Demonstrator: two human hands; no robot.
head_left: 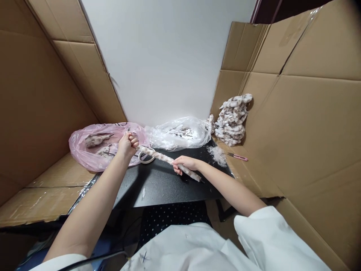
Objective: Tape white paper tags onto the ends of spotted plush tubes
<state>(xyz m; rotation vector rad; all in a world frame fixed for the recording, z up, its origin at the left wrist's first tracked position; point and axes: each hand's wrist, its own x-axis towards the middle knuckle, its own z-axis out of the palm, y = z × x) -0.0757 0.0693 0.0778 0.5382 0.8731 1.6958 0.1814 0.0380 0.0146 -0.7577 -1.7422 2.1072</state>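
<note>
A long, thin furry strip [160,156], white with brownish patches, stretches at a slant over the black table. My left hand [129,144] is closed in a fist at its upper left end, and a small dark tip pokes out above the fist. Farther along, the fingers of my right hand [184,164] are wrapped round the strip. Its lower right end sticks out past that hand, with a thin dark tip. Just under the strip, near my left hand, lies a white ring-shaped roll [146,161].
A pink plastic bag [81,156] with furry pieces lies at the left. Beside it a clear bag [158,141] holds small white pieces. At right are a pile of furry strips [232,118], loose fluff [218,156] and pink-handled thread snips [239,157]. Cardboard walls [304,124] flank the table [169,192].
</note>
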